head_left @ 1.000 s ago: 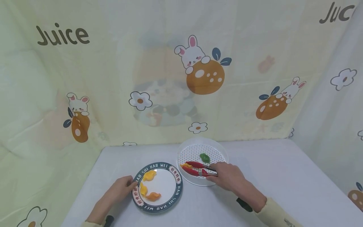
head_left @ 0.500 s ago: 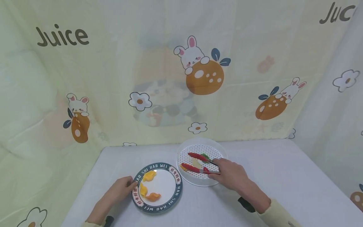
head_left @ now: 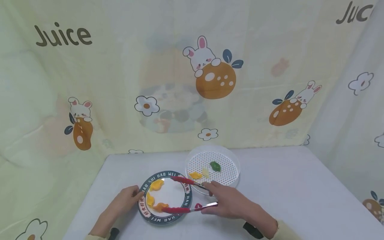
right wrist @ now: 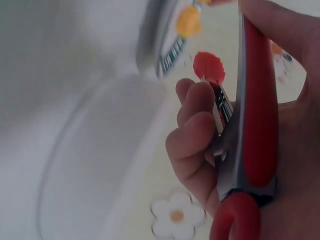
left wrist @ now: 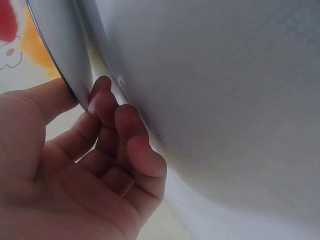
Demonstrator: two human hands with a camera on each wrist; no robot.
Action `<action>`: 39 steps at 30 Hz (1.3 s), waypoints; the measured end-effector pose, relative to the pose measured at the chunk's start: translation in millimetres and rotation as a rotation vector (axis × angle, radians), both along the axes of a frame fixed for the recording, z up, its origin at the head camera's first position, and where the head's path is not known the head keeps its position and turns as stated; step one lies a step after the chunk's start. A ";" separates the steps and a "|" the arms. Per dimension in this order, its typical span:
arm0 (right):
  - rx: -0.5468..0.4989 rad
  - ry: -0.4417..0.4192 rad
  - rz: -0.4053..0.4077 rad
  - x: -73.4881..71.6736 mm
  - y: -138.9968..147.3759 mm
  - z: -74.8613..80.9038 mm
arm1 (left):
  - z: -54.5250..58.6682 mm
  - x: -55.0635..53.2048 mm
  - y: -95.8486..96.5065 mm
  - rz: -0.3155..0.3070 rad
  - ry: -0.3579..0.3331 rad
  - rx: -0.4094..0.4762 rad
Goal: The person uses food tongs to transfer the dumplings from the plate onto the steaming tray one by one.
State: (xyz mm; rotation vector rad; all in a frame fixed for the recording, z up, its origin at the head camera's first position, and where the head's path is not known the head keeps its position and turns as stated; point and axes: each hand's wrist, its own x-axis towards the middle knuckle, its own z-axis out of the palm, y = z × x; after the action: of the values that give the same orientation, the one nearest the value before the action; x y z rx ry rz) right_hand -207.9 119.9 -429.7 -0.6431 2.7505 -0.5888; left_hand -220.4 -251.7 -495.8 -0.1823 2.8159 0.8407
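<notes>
At the left, my left hand (head_left: pixel 127 200) pinches the rim of a round plate (head_left: pixel 172 193) with a dark patterned border; thumb above and fingers below show in the left wrist view, around the plate edge (left wrist: pixel 60 45). My right hand (head_left: pixel 231 201) grips red-handled metal tongs (head_left: pixel 180 210), also seen as a red handle (right wrist: pixel 260 100) in the right wrist view. The tongs' red tips stand wide apart over the plate. On it lie two yellow dumpling-shaped pieces, one farther back (head_left: pixel 157 185) and one at left (head_left: pixel 150 199). The lower tip overlaps an orange piece (head_left: pixel 159 206).
Behind the plate's right side stands a white round steamer tray (head_left: pixel 229 163) with a perforated bottom. Inside it lie a yellow piece (head_left: pixel 195 175), a pale piece (head_left: pixel 205 172) and a green piece (head_left: pixel 215 166). A printed curtain (head_left: pixel 252 116) hangs behind the white table (head_left: pixel 288 186).
My right hand has moved the tongs from over the steamer tray leftward and nearer, over the plate, and their arms have spread. The left hand stays on the plate rim.
</notes>
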 end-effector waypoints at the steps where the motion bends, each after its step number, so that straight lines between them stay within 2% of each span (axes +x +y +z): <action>1: 0.003 -0.015 0.023 1.9 -3.4 -2.9 | 0.2 -0.1 -0.1 -0.002 0.004 0.002; 4: 0.017 -0.026 0.068 4.8 -11.6 -11.7 | 0.7 0.3 0.1 -0.006 0.011 0.004; 8: 0.024 -0.001 0.088 6.0 -18.6 -18.6 | 0.9 1.0 0.6 -0.005 0.019 -0.001; 19: 0.019 0.070 0.110 6.1 -23.2 -24.1 | 2.4 3.4 1.7 -0.002 0.035 -0.002; 39: -0.017 0.063 0.124 4.5 -22.3 -24.8 | 2.7 2.5 1.5 -0.002 0.020 -0.010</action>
State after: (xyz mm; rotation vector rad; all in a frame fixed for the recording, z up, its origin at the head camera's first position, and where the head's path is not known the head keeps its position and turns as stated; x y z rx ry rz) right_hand -203.3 97.6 -454.5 -0.8427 2.7410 -0.5734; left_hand -217.9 -250.2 -493.1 -0.1740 2.8390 0.8336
